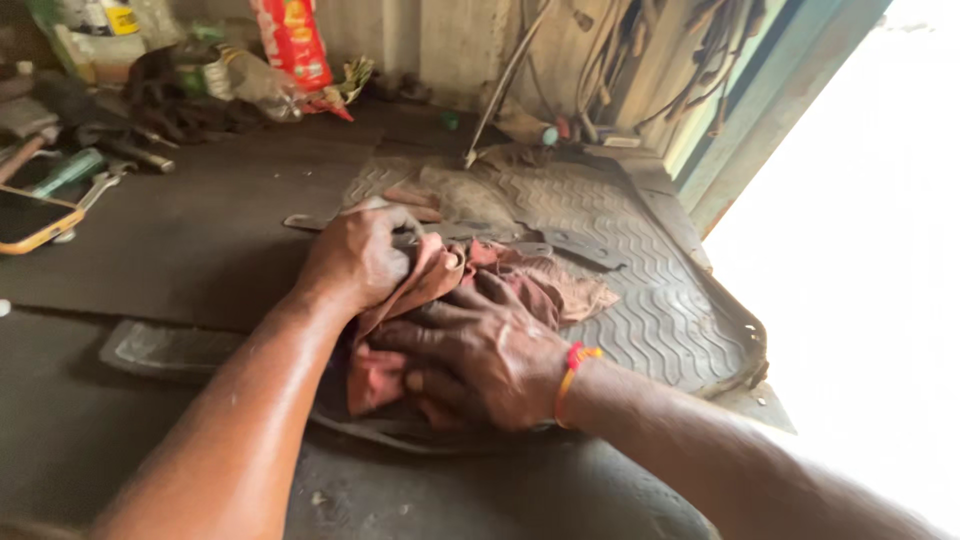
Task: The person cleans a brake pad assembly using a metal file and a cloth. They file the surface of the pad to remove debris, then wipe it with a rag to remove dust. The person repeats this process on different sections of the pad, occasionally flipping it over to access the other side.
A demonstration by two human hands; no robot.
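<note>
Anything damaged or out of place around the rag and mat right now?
The rubber floor mat looks worn: its right edge is ragged and curled. The reddish rag is bunched under both hands, left hand and right hand. Nothing spilled.

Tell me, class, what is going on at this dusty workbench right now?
A person is pressing both bare hands onto a crumpled reddish-brown cloth rag that lies on a grey ribbed rubber mat. The left hand bunches the rag's upper edge, while the right hand, with a red and orange thread band at its wrist, lies flat on it. Hand tools and a yellow-cased phone sit at the far left.
</note>
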